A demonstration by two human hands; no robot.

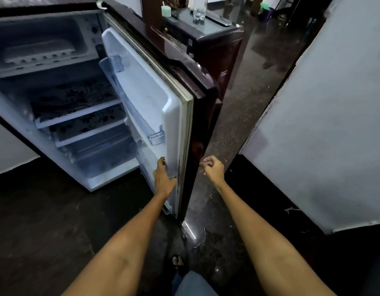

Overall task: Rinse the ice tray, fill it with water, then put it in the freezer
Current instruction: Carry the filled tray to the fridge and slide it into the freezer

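A: Where do we see the ice tray [38, 52]?
B: Inside the freezer box [46, 28], top left of the fridge.
A: Our hands?
B: Left hand [163, 178] grips the door [174, 116] edge; right hand [213, 168] is curled, holding nothing.

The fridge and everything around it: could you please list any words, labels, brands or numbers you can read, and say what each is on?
No text can be read in this view.
Fridge door: the inner liner shows no lettering.
Freezer compartment: dark marks by its right edge, too blurred to read.
Ice tray inside it: no markings visible.
Clear bottle on the cabinet behind: no label to be seen.
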